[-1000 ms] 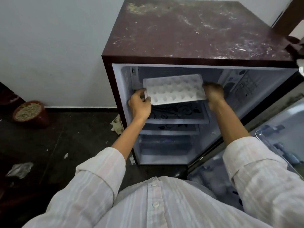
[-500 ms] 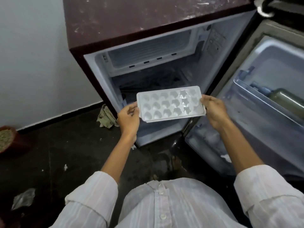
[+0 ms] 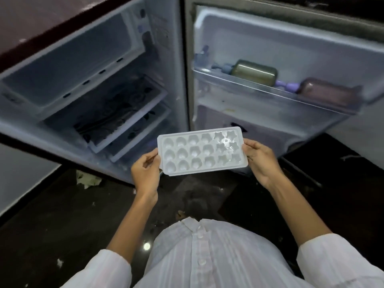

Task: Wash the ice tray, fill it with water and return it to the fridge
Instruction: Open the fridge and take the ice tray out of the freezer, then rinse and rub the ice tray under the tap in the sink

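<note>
1. Holds the ice tray (image 3: 202,151) level between the two hands, cups facing up: left hand (image 3: 145,173) pinching one short edge, right hand (image 3: 259,161) pinching the other.
2. Hangs now fully clear of the fridge (image 3: 87,84), in front of the open compartment and over the dark floor (image 3: 62,215); a second ago lay up inside near the top shelf, half a second ago just outside the opening.
3. Shows cups that look empty, with a wet-looking glint in the star-shaped ones nearest the right hand; too small to tell whether water or ice.
4. Leaves the door (image 3: 280,48) swung wide beyond the right hand, with bottles (image 3: 254,72) lying in its shelf.
5. Suggests the take-out step is finished, with washing, filling and the return all not yet done.
6. Calls next, most likely, for a carry to a sink; none in view.
</note>
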